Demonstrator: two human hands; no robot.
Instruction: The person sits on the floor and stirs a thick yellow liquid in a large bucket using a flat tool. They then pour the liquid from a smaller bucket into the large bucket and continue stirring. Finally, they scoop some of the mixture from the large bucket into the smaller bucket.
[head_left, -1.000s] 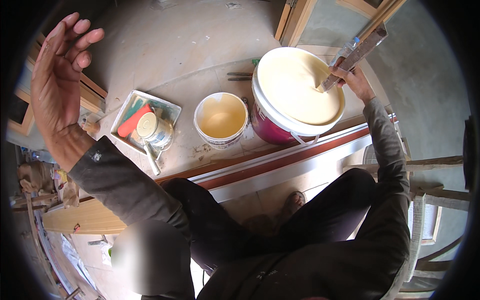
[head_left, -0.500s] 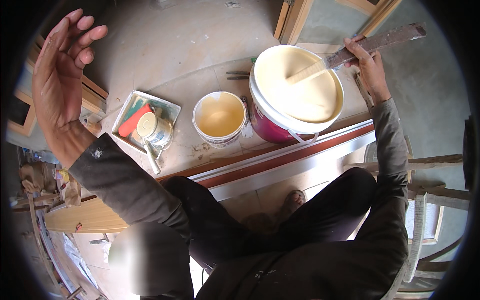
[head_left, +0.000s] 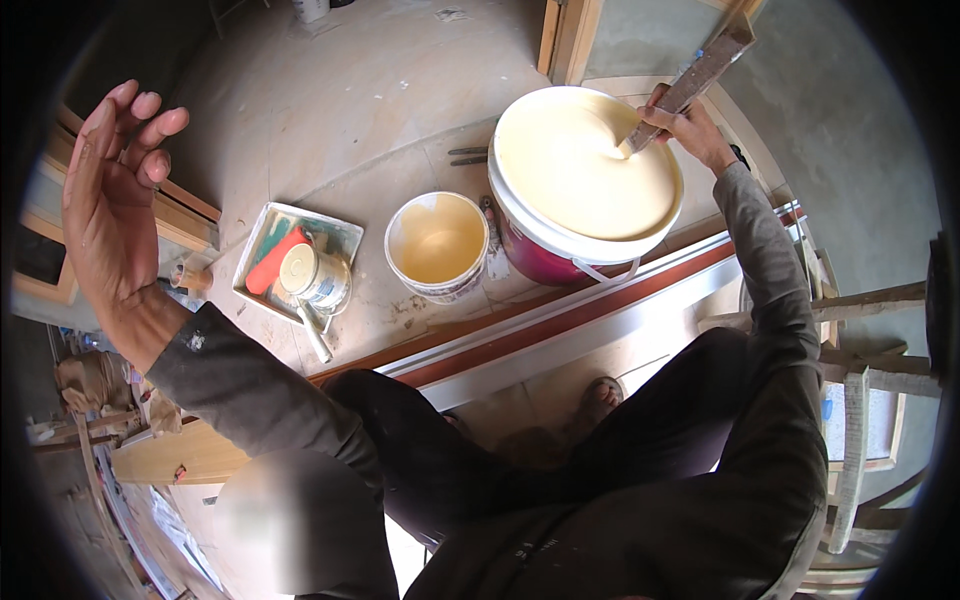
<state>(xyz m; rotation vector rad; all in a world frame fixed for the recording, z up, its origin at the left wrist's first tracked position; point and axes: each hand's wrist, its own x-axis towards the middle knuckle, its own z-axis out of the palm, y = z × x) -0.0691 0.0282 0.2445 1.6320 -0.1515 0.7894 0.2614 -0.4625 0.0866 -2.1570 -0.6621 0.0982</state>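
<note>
My right hand point(head_left: 690, 128) is closed around a flat wooden stick point(head_left: 700, 75), whose lower end dips into cream paint point(head_left: 560, 165) near the far right rim. The paint almost fills a large white-rimmed bucket point(head_left: 525, 245) with a magenta side, and a swirl marks its surface. My left hand point(head_left: 115, 200) is raised at the left with fingers apart and slightly bent, holding nothing. Left of the bucket stands a smaller tub point(head_left: 440, 287) with some cream paint inside. Farther left, a paint tray point(head_left: 345, 232) holds a red roller point(head_left: 275, 262) and a paint-smeared can point(head_left: 325, 285).
A long white and reddish-brown frame piece point(head_left: 480, 375) lies between my legs and the containers. Dark metal tools point(head_left: 468, 156) rest behind the tub. Rough wooden bars point(head_left: 850, 450) stand at my right, and a wooden board point(head_left: 180, 458) is at my lower left.
The stick has swung from a low slant to a steeper one, its dipped end shifting right across the paint. My right hand moved slightly left and down; my left hand stays raised, a little lower.
</note>
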